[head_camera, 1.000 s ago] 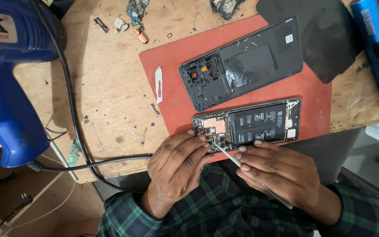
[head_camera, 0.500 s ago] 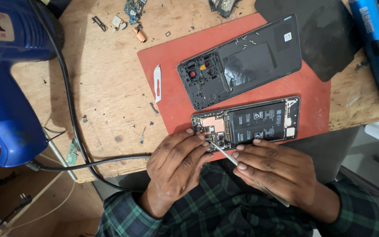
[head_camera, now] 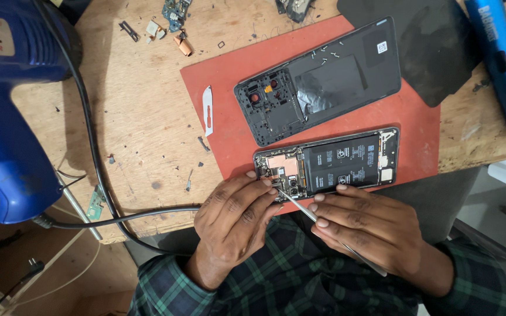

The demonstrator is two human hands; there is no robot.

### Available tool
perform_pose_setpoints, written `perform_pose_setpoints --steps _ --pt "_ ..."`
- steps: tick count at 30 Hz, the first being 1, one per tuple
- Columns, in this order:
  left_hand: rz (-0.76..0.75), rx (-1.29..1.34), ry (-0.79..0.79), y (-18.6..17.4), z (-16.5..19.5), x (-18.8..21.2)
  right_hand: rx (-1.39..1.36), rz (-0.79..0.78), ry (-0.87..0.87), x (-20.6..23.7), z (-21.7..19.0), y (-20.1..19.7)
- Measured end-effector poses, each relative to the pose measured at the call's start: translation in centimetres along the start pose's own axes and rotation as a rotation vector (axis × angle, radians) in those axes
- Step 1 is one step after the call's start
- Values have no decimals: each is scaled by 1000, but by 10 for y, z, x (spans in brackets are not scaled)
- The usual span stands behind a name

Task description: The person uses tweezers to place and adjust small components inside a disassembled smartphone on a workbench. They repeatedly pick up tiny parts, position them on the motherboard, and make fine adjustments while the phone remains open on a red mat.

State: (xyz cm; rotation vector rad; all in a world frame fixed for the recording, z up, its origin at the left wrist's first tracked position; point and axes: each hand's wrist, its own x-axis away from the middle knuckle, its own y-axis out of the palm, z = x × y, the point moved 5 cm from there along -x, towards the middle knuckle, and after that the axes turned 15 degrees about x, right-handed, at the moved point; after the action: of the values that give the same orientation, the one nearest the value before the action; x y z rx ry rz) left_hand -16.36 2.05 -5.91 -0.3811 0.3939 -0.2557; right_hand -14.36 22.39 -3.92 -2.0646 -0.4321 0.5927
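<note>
The opened black smartphone with exposed battery and circuit board lies on the near edge of the red rubber mat. The left hand rests its fingertips on the phone's left end, steadying it without clenching. The right hand grips thin metal tweezers, tips touching the board. The detached black back cover lies farther away.
</note>
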Motion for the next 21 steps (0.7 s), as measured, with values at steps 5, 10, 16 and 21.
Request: perform_pose_setpoints --steps 5,10,16,21 --pt "-3 -2 0 2 -3 2 15 1 -1 3 2 4" --pt "-12 -7 -8 3 -4 3 15 10 2 5 2 6" --pt "-12 -14 -9 3 -4 3 0 -3 10 4 2 6" --pt "-7 -12 -2 0 0 3 12 9 -13 1 -2 2"
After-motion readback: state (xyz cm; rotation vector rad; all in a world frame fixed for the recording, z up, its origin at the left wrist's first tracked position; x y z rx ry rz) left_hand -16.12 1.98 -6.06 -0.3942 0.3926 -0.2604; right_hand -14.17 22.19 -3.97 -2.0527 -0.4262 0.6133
